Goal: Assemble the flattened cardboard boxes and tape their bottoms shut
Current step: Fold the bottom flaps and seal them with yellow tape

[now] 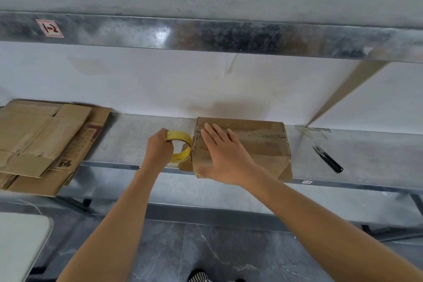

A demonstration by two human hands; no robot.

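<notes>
**Metal counter, one box under the tape**

Galvanised steel makes up the counter (137, 139), which stands against a white wall (160, 84) under a metal shelf (229, 36) that bears a small red-edged sticker (49, 28). An assembled cardboard box (258, 144) sits near the counter's front edge, closed side up, with a taped seam running across its top.

Both grips are bare hands. The right grip (225, 158) lies flat on the left half of the box top, its fingers straight, slightly spread and pointing toward the wall. The left grip (159, 149) is curled round a yellow tape roll (180, 138), which stands on edge just beside the box's left side (whether a strip already sticks to that face is hard to tell).

A stack of flattened boxes (41, 139) lies at the counter's left end, well apart from the assembled one and overhanging the front edge. Black-handled snips (328, 159) lie on the counter to the right of the box. Grey marbled floor (206, 247) shows below, with a striped shoe (199, 277) at the bottom edge.
</notes>
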